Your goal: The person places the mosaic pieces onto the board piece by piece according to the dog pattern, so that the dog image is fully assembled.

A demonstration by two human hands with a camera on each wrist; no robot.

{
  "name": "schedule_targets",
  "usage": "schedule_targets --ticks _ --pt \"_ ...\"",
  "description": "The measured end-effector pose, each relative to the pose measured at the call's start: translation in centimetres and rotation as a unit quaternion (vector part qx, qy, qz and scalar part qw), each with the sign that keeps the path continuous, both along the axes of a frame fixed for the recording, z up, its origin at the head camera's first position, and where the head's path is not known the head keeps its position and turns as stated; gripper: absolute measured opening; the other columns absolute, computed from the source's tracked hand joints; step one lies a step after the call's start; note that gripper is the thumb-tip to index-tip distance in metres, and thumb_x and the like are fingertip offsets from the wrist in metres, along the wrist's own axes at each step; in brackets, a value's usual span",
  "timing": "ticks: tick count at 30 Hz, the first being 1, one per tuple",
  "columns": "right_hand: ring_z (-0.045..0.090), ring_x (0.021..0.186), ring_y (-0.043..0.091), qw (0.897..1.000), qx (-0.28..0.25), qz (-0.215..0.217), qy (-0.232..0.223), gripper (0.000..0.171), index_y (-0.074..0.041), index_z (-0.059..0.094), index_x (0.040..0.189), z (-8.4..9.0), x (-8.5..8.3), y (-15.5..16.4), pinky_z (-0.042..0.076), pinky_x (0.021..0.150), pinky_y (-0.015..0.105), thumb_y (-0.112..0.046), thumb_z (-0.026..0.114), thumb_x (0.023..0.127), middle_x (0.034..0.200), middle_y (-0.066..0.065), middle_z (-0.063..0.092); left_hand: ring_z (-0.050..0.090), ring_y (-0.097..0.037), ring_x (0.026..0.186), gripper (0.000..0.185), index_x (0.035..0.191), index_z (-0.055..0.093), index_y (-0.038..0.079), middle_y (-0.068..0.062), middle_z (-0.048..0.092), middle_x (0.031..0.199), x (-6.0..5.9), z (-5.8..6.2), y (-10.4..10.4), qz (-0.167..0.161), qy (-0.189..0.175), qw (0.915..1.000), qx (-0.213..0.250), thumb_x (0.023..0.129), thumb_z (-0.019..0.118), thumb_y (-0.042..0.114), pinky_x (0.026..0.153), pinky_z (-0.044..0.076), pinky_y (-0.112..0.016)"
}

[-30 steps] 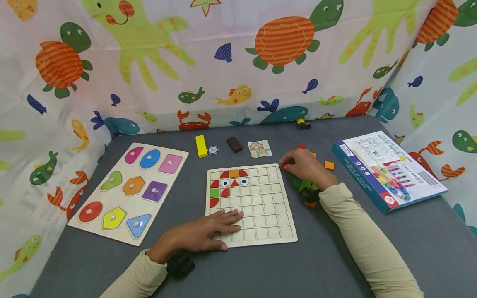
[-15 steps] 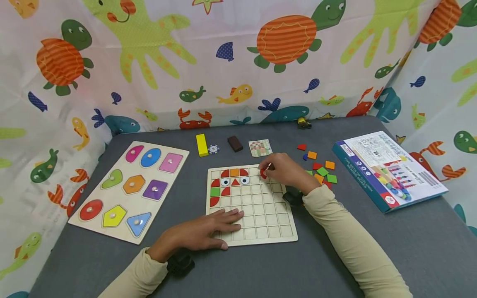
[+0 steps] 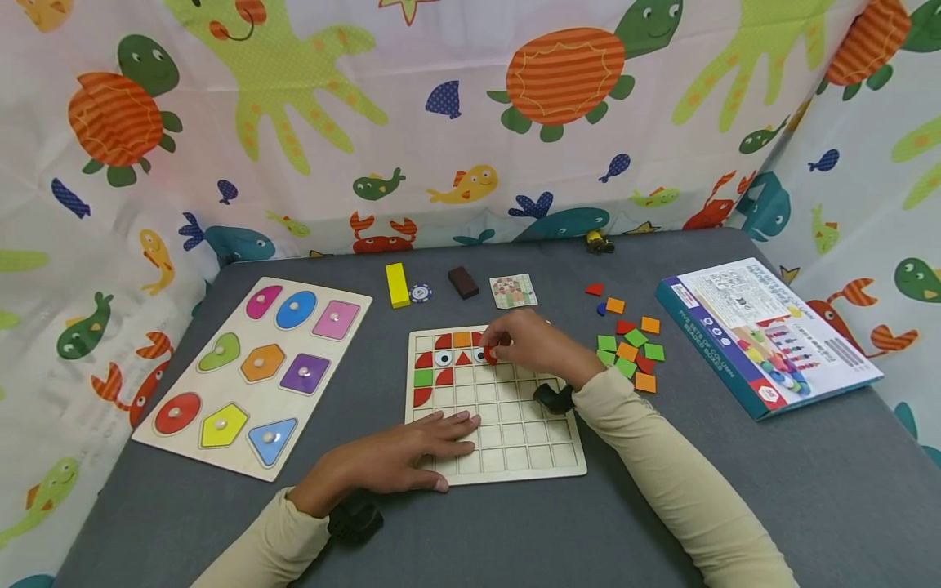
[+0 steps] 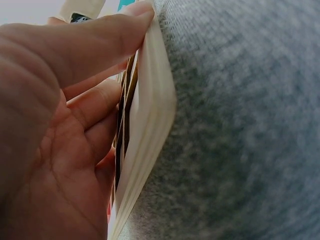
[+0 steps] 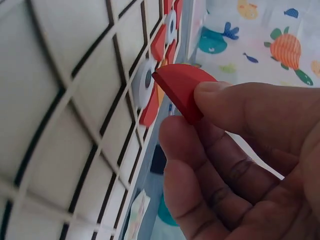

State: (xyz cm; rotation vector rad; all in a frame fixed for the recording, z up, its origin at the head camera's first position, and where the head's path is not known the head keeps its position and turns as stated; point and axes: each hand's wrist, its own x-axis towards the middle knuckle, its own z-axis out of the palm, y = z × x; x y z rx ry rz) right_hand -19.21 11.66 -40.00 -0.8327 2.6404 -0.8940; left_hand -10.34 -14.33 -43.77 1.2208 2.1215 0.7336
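A wooden grid board (image 3: 525, 433) lies on the table, with red, orange, green and eye tiles in its upper left cells. My left hand (image 3: 404, 456) rests on the board's lower left part, fingers stretched over the cells. In the left wrist view, its thumb (image 4: 115, 35) touches the board's edge. Over the upper rows, my right hand (image 3: 531, 341) pinches a red quarter-circle tile (image 5: 182, 90) between thumb and fingers. That tile is tilted, close to the eye tile (image 5: 145, 82) on the right of the face pattern.
Loose red, green, orange and blue tiles (image 3: 635, 339) lie right of the board. A shape puzzle (image 3: 220, 392) with knobs is at left, a box (image 3: 772, 335) at right. Behind the board are a yellow block (image 3: 397, 286), a poker chip (image 3: 421, 294), a brown block (image 3: 463, 282) and a picture card (image 3: 513, 291).
My right hand has moved left from the loose tiles to over the board, carrying the red quarter-circle tile to beside the right eye tile. The left hand has stayed in place.
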Motion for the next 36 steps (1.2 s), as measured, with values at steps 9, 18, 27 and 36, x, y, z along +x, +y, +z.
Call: schedule_targets --ticks 9,18,27,36 --pt "0.060 0.083 0.013 0.998 -0.018 0.051 0.008 0.016 -0.005 0.075 0.102 -0.3 0.1 -1.9 0.051 0.075 0.029 0.000 0.064 0.091 0.094 0.000 0.070 0.011 -0.017 0.147 0.059 0.147 0.044 0.012 0.001 0.021 0.160 0.0 0.2 0.1 -0.004 0.000 1.0000 0.004 0.093 0.067 0.023 0.116 0.013 -0.046" --pt "0.059 0.076 0.009 0.993 -0.023 0.111 -0.019 0.017 -0.004 0.074 0.099 -0.1 0.3 -4.2 0.050 0.072 0.024 0.004 0.063 0.089 0.086 -0.002 0.068 0.011 -0.017 0.147 0.059 0.146 0.045 0.011 0.000 0.021 0.160 0.0 0.1 0.0 -0.010 0.001 0.9998 0.016 0.093 0.068 0.021 0.116 0.012 -0.046" --pt "0.059 0.081 0.008 0.990 0.003 0.136 -0.034 0.018 -0.006 0.075 0.099 -0.5 0.4 -5.8 0.049 0.076 0.023 0.003 0.064 0.089 0.090 -0.003 0.068 0.010 -0.017 0.147 0.059 0.147 0.044 0.011 -0.001 0.020 0.160 -0.1 0.0 0.0 -0.014 0.007 0.9997 0.018 0.093 0.067 0.021 0.116 0.013 -0.046" --pt "0.061 0.082 0.008 0.986 0.040 0.158 -0.030 0.021 -0.006 0.076 0.103 -1.0 0.5 -6.6 0.049 0.076 0.023 0.004 0.063 0.089 0.095 -0.002 0.070 0.010 -0.015 0.147 0.059 0.147 0.044 0.011 0.000 0.020 0.160 -0.1 -0.1 0.0 -0.010 0.006 0.9997 0.020 0.093 0.068 0.021 0.116 0.012 -0.044"
